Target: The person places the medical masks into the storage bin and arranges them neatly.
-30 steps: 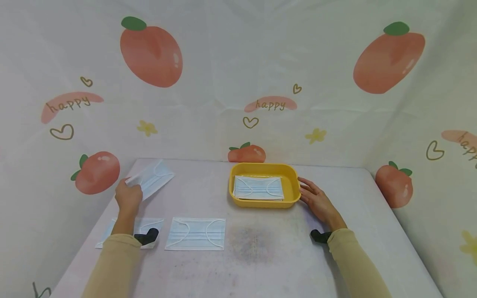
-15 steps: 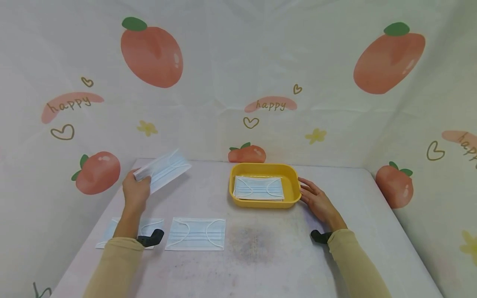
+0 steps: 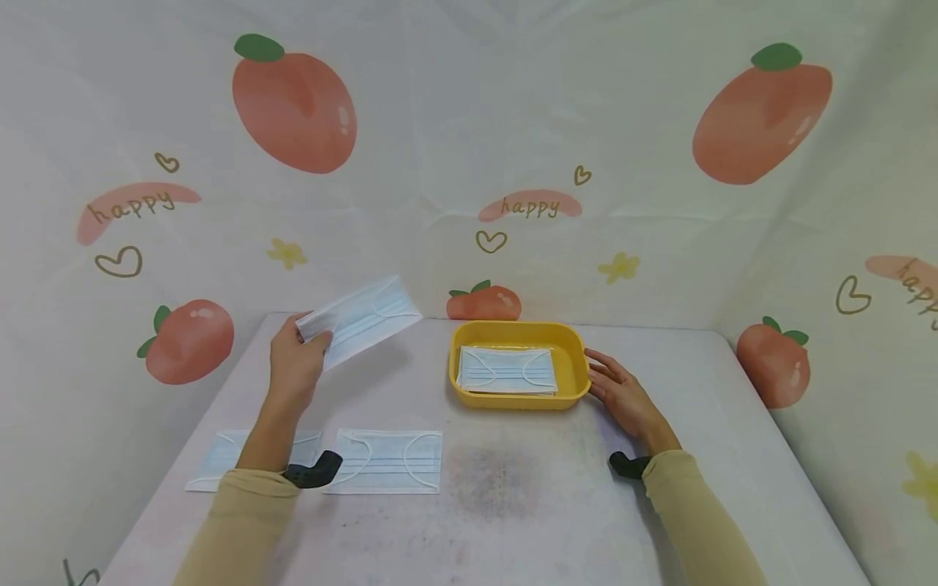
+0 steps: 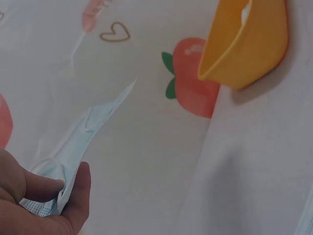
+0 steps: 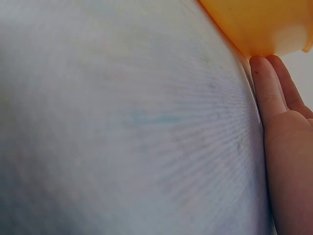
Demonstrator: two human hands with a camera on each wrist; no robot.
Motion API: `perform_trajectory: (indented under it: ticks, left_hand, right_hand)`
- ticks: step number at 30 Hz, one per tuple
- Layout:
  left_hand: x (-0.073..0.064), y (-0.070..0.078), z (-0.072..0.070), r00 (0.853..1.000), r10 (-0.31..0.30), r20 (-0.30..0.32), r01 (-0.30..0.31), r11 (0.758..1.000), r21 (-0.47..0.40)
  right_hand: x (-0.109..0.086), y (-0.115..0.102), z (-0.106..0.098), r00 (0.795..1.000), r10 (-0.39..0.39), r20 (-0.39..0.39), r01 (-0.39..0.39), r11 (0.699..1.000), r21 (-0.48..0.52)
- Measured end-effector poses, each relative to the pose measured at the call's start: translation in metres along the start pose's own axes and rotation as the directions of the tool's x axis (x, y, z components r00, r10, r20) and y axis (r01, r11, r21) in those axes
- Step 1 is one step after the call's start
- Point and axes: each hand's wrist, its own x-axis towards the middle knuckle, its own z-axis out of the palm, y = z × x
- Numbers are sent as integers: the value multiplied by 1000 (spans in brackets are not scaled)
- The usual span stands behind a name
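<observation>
My left hand (image 3: 295, 366) pinches a pale blue face mask (image 3: 362, 319) by its left end between thumb and fingers, holding it raised and tilted over the table. In the left wrist view the mask (image 4: 80, 142) appears nearly edge-on, its near end between thumb and fingers. A yellow tray (image 3: 572, 370) stands at the back of the table with a stack of face masks (image 3: 507, 370) in it. Against the tray's right side rest the fingertips of my right hand (image 3: 630, 404), fingers stretched out. The right wrist view shows those fingers (image 5: 268, 88) at the tray wall (image 5: 274, 29).
Two more face masks lie flat at the front left: one mask (image 3: 399, 462) near the middle, another mask (image 3: 220, 460) partly hidden under my left forearm. A white cloth wall (image 3: 410, 163) with fruit prints rises behind the table (image 3: 542, 521).
My left hand has moved to the right and a little farther back with the mask, which comes closer to the tray. My right hand stays at the tray's side.
</observation>
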Motion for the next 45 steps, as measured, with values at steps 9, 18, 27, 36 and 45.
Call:
perform_trajectory:
  ticks: [9, 18, 27, 36, 45]
  left_hand:
    - [-16, 28, 19, 996, 59, 73, -60, 998, 7]
    - [-22, 43, 43, 984, 85, 157, -81, 996, -31]
    - [-28, 58, 67, 965, 153, 215, -148, 988, -36]
    - [-22, 61, 97, 952, 94, 293, -74, 994, -77]
    - [-11, 54, 127, 930, -22, 366, 73, 989, -128]
  right_hand:
    - [0, 1, -1, 1000, -2, 3, 2, 999, -33]
    - [1, 2, -1, 1000, 11, -1, -11, 999, -31]
    - [0, 1, 0, 1000, 4, 4, -4, 1000, -24]
    - [1, -1, 0, 1000, 9, 6, -9, 1000, -21]
    - [0, -3, 0, 1000, 6, 11, -6, 1000, 1]
